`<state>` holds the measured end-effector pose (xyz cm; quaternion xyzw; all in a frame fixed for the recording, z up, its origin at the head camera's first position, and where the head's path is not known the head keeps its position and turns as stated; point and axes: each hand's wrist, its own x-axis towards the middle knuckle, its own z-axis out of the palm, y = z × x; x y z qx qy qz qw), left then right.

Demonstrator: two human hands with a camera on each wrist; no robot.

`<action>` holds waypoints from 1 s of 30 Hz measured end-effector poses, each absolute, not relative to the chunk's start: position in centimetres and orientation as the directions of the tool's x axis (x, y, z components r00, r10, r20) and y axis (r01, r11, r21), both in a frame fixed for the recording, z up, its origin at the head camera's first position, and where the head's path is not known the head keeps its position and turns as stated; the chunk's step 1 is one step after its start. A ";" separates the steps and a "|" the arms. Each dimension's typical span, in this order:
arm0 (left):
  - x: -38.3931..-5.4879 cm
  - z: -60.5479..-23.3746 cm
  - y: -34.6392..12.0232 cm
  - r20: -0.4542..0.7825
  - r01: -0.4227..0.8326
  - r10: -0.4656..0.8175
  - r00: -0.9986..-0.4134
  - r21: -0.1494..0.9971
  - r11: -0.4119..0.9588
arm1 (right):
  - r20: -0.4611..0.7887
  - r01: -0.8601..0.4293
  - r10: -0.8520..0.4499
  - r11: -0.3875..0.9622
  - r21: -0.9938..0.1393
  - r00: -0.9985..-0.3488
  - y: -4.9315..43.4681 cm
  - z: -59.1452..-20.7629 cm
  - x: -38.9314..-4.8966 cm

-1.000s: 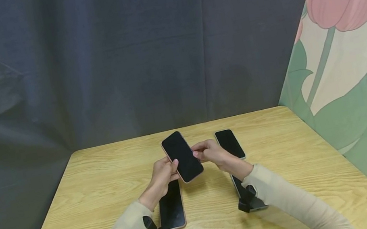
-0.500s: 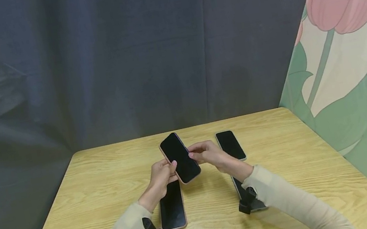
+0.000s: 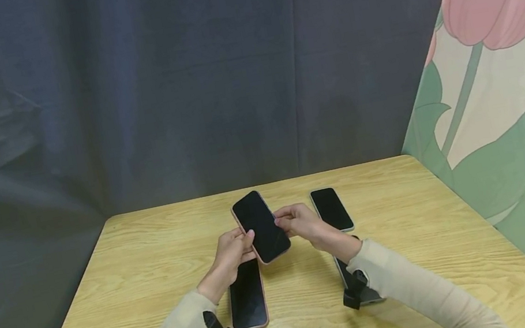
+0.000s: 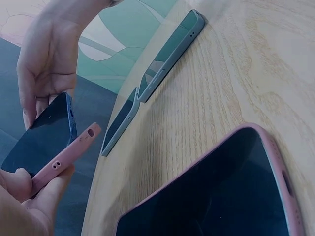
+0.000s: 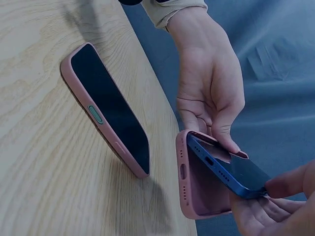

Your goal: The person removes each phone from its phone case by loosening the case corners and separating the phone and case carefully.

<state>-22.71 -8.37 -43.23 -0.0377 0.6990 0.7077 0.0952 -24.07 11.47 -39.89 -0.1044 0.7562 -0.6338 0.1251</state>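
A dark-screened phone with a blue frame [image 5: 224, 172] is held above the table, lying partly in a pink phone case [image 5: 209, 196]. On the right-hand side its frame stands tilted out of the case, leaving a gap in the right wrist view. My left hand [image 3: 231, 253] grips the case along its left side, thumb over the edge. My right hand [image 3: 305, 224] pinches the phone's right long edge between thumb and fingers. Below the left hand, a second phone in a pink case [image 3: 246, 296] lies screen up on the table.
Toward the right lie two more phones, a pale-edged one [image 3: 331, 209] farther back and another [image 3: 345, 272] partly hidden beneath the right forearm. The wooden table [image 3: 149, 237] ends at a dark curtain [image 3: 197, 93]; a flower-painted wall [image 3: 517, 142] borders the right.
Half a second ago the held phone and right hand were slightly farther left; they have shifted a little right. Both hands keep their hold throughout, and the phones on the table stay put.
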 end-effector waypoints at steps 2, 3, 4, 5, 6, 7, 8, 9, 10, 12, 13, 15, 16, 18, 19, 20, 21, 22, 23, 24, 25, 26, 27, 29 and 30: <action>-22.7 -43.2 -8.4 -0.182 -0.183 0.089 -0.979 0.983 0.002 | -0.066 0.012 -0.301 0.176 -0.984 -0.951 11.5 -39.9 -24.1; -22.7 -43.2 -8.4 -0.181 -0.181 0.089 -0.979 0.983 0.004 | -0.067 0.013 -0.297 0.179 -0.984 -0.953 11.5 -39.9 -24.1; -22.8 -43.2 -8.4 -0.182 -0.183 0.088 -0.979 0.983 0.001 | -0.068 0.015 -0.294 0.178 -0.984 -0.954 11.5 -39.9 -24.2; -22.8 -43.2 -8.4 -0.180 -0.180 0.087 -0.980 0.984 0.001 | -0.070 0.017 -0.291 0.179 -0.984 -0.954 11.6 -39.9 -24.2; -22.8 -43.3 -8.4 -0.179 -0.180 0.084 -0.980 0.984 0.000 | -0.072 0.019 -0.286 0.183 -0.983 -0.956 11.6 -39.9 -24.2; -22.8 -43.3 -8.4 -0.177 -0.178 0.081 -0.981 0.984 -0.002 | -0.077 0.024 -0.277 0.187 -0.982 -0.958 11.6 -39.8 -24.2; -22.9 -43.4 -8.4 -0.178 -0.179 0.079 -0.981 0.984 -0.007 | -0.080 0.029 -0.267 0.189 -0.981 -0.960 11.7 -39.8 -24.2; -22.9 -43.5 -8.4 -0.177 -0.179 0.077 -0.981 0.984 -0.010 | -0.082 0.032 -0.259 0.192 -0.981 -0.962 11.7 -39.8 -24.2; -23.0 -43.6 -8.4 -0.178 -0.179 0.075 -0.981 0.984 -0.014 | -0.086 0.037 -0.253 0.193 -0.981 -0.964 11.8 -39.7 -24.2; -23.1 -43.7 -8.4 -0.180 -0.182 0.071 -0.981 0.983 -0.018 | -0.091 0.044 -0.241 0.193 -0.980 -0.966 11.9 -39.8 -24.3; -23.2 -43.8 -8.4 -0.185 -0.186 0.071 -0.980 0.982 -0.018 | -0.095 0.050 -0.237 0.188 -0.981 -0.967 12.0 -39.8 -24.4; -23.2 -44.0 -8.6 -0.195 -0.196 0.068 -0.979 0.980 -0.015 | -0.091 0.049 -0.240 0.176 -0.983 -0.967 12.1 -39.9 -24.6; -23.2 -44.0 -8.6 -0.199 -0.200 0.064 -0.978 0.980 -0.011 | -0.091 0.050 -0.240 0.169 -0.984 -0.967 12.2 -39.9 -24.7; -23.2 -44.2 -8.9 -0.209 -0.209 0.057 -0.976 0.978 -0.001 | -0.091 0.054 -0.232 0.159 -0.986 -0.969 12.3 -39.9 -24.8; -23.1 -44.3 -9.0 -0.213 -0.213 0.052 -0.976 0.977 0.003 | -0.088 0.052 -0.227 0.158 -0.986 -0.970 12.4 -39.9 -24.9; -23.1 -44.5 -9.1 -0.215 -0.215 0.046 -0.975 0.977 0.003 | -0.088 0.054 -0.217 0.155 -0.986 -0.972 12.4 -39.9 -24.9; -23.1 -44.6 -9.3 -0.217 -0.217 0.041 -0.975 0.976 -0.002 | -0.090 0.060 -0.204 0.152 -0.987 -0.975 12.5 -39.8 -25.0; -23.0 -44.7 -9.4 -0.217 -0.218 0.037 -0.975 0.976 -0.009 | -0.091 0.063 -0.191 0.150 -0.987 -0.977 12.6 -39.8 -25.1; -23.0 -44.7 -9.5 -0.221 -0.222 0.031 -0.975 0.975 -0.018 | -0.097 0.071 -0.176 0.145 -0.987 -0.980 12.7 -39.8 -25.2; -23.0 -44.8 -9.7 -0.225 -0.225 0.023 -0.974 0.974 -0.031 | -0.098 0.075 -0.162 0.142 -0.987 -0.982 12.8 -39.8 -25.3; -23.0 -44.8 -9.8 -0.226 -0.226 0.016 -0.974 0.973 -0.047 | -0.105 0.085 -0.147 0.136 -0.987 -0.984 12.9 -39.8 -25.5; -22.9 -44.8 -10.0 -0.229 -0.229 0.007 -0.973 0.972 -0.059 | -0.114 0.097 -0.132 0.131 -0.987 -0.985 13.0 -39.8 -25.7; -22.9 -44.9 -10.1 -0.233 -0.233 0.000 -0.972 0.970 -0.069 | -0.121 0.106 -0.121 0.129 -0.986 -0.985 13.1 -39.8 -25.9; -22.9 -45.0 -10.4 -0.244 -0.243 -0.014 -0.970 0.967 -0.077 | -0.139 0.126 -0.104 0.126 -0.984 -0.985 13.3 -40.0 -26.3; -22.9 -45.0 -10.6 -0.247 -0.246 -0.016 -0.969 0.966 -0.078 | -0.146 0.134 -0.095 0.127 -0.983 -0.985 13.4 -40.0 -26.5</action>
